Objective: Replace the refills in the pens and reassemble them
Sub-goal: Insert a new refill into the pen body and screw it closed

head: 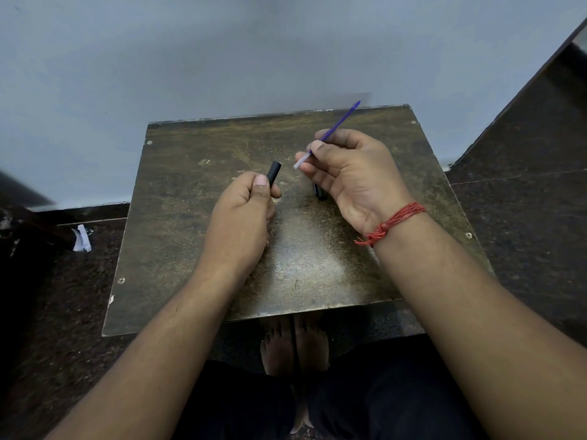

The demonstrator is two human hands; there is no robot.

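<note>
My left hand (243,214) is closed around a black pen barrel (273,172), whose open end sticks up past my thumb. In my right hand (351,174), thumb and fingers pinch a thin refill (341,120). It is blue along most of its length and clear white at the near end, and that clear end points down-left toward the barrel's opening, a short gap away. Another dark pen part (320,193) shows under my right palm; whether my fingers hold it or it lies on the table (190,198) I cannot tell.
The small worn brown table stands against a pale wall. Dark speckled floor surrounds it, with a scrap of white paper (82,239) on the floor at the left. My bare feet (293,344) show below the table's near edge. A red thread band (392,222) circles my right wrist.
</note>
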